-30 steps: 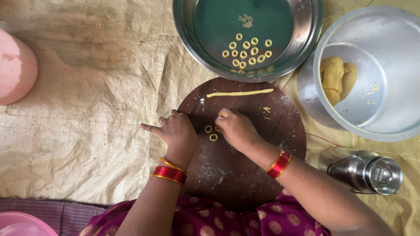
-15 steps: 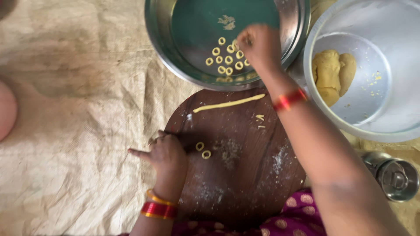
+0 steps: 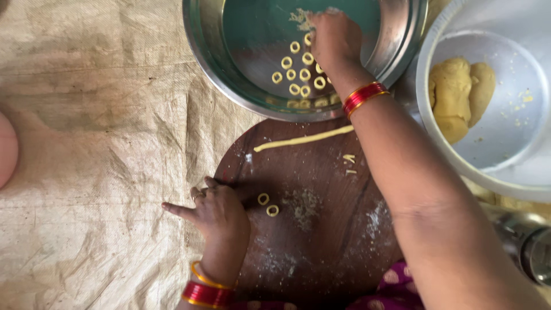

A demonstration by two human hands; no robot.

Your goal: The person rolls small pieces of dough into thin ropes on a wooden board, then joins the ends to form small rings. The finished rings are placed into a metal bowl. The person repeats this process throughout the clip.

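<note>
Two-handed, working over a round dark board on a creased cloth. Reaching the right hand deep into the steel bowl beyond the board, fingers bent down onto the bowl floor just beside the rings lying there in a loose cluster; pinching tight or empty, impossible to tell, with the fingertips hidden under the knuckles. Resting the left hand at the board's left edge, loosely curled, forefinger pointing out over the cloth, gripping nothing. Leaving two more rings on the board just right of that left hand, near but not touching it, and well apart from the right hand. Leaving a thin dough rope across the far side of the board, under the right forearm, with a few small scraps beside it. Judging the work in hand: setting each ring down flat and apart from its neighbours, easing the fingers off gently so as not to be squashing the hoop, and lifting the forearm clear of the rope while drawing back. Also sitting by: a pale pan at right holding dough lumps, and a steel tin at the lower right.
</note>
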